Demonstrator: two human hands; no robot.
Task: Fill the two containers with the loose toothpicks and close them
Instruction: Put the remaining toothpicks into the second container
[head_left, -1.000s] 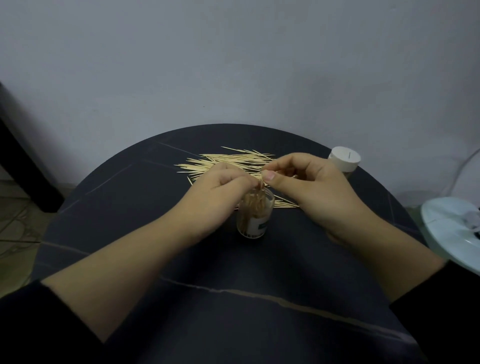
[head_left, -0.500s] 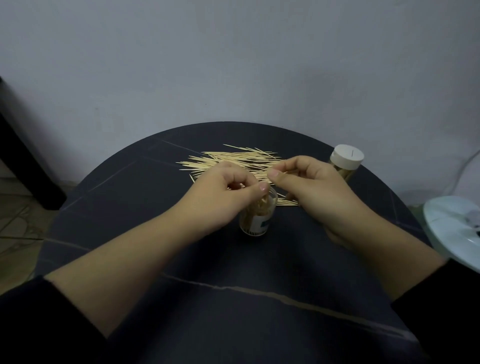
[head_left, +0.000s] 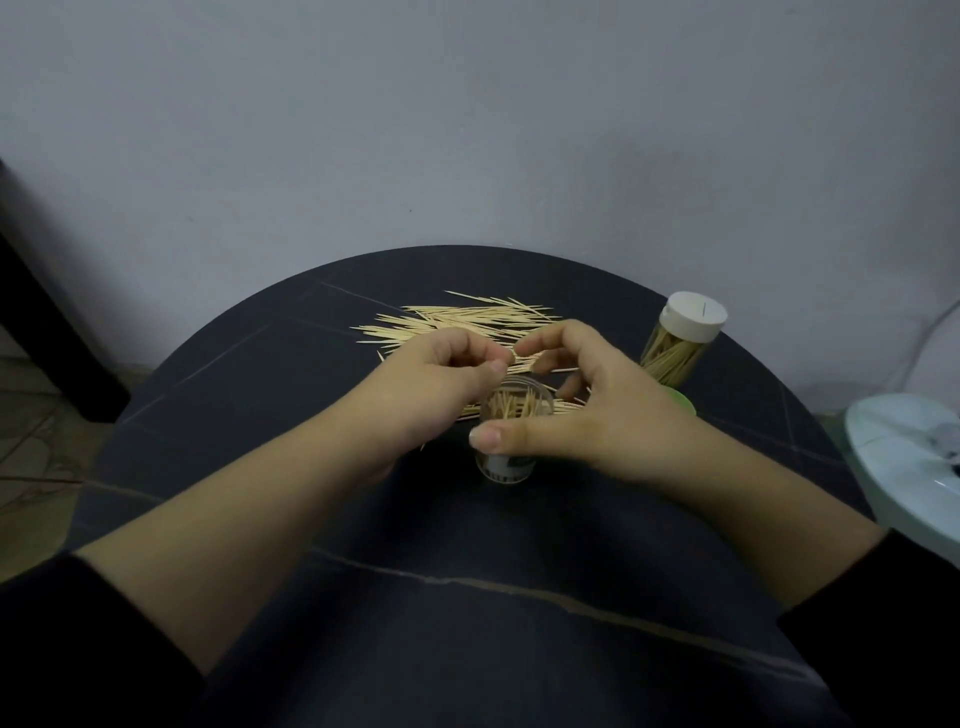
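A small clear container (head_left: 508, 464) stands open at the table's middle, packed with upright toothpicks. My left hand (head_left: 436, 379) hovers just left of its mouth, thumb and fingers pinched on a few toothpicks. My right hand (head_left: 587, 410) curves around the container with fingers spread, its thumb lying across the front and its fingers behind. Loose toothpicks (head_left: 467, 322) lie in a pile on the table beyond both hands. The second container (head_left: 680, 338), full and capped with a white lid, stands at the right. A green lid (head_left: 684, 402) peeks out behind my right hand.
The round dark table (head_left: 467, 597) stands against a grey wall. A pale round object (head_left: 904, 457) sits off the table's right edge. Dark furniture (head_left: 47, 312) stands on the floor at the left.
My right hand has let go of its pinch and spread open around the container, thumb now in front. My left hand has drawn slightly left of the mouth. The camera has tilted a little.
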